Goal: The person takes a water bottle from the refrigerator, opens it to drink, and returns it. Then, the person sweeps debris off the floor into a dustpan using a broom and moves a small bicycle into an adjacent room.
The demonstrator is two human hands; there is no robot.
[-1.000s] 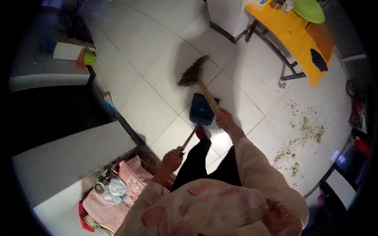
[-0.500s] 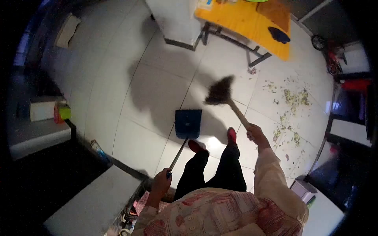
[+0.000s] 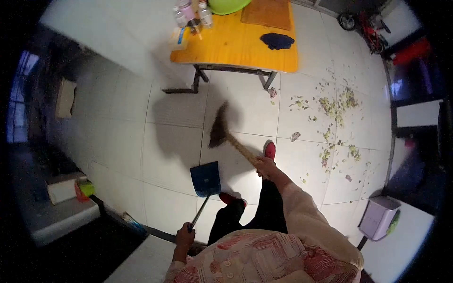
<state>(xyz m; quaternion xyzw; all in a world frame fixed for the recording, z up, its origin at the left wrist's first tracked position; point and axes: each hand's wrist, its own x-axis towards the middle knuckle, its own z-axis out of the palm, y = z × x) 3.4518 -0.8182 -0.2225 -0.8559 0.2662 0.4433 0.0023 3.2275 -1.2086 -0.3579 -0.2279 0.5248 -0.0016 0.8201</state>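
While the right hand (image 3: 265, 167) grips the broom (image 3: 230, 137) by its handle, bristles blurred and contact with the floor (image 3: 174, 158) impossible to tell, the left hand (image 3: 184, 236) is closed round the handle of the dustpan (image 3: 206, 179), just ahead of the left shoe (image 3: 230, 198). Green basin (image 3: 229, 4) on the tabletop (image 3: 226, 47) cut off at the top; lettering on the bottles (image 3: 205, 16) nearby too small to read.

Seven o'clock from the view's centre, the left hand (image 3: 184, 235) is closed in a grip, left forearm (image 3: 175, 269) towards twelve; at four, the right hand (image 3: 265, 168) grips too, right arm (image 3: 310, 211) reaching between ten and eleven.
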